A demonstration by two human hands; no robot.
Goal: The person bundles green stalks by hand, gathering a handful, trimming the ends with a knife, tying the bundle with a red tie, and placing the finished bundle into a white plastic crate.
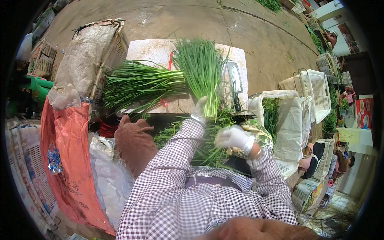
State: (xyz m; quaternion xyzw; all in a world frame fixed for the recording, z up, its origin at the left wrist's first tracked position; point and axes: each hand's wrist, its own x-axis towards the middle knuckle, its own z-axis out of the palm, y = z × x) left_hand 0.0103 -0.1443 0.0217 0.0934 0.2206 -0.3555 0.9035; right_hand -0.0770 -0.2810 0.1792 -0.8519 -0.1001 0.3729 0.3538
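Observation:
My left hand (199,111), in a white glove, grips the stem end of an upright bunch of Chinese chives (202,66). The bunch's leaves point away from me across a stained white board (144,51). A second bunch of chives (144,85) lies sideways on the board, its pale stems against the first. My right hand (235,139), also gloved in white, is blurred above loose green leaves (210,150) before my body; whether it holds anything is unclear. To the right on the board lies a cleaver (235,78) with a black handle (237,103).
Red strips (170,61) lie by the sideways bunch. On the left stand a covered crate (87,51) and a red woven sack (72,162), with brown cloth (135,144) nearer me. At right, a lined white basket (286,126) holds greens. Other people (315,159) sit farther right.

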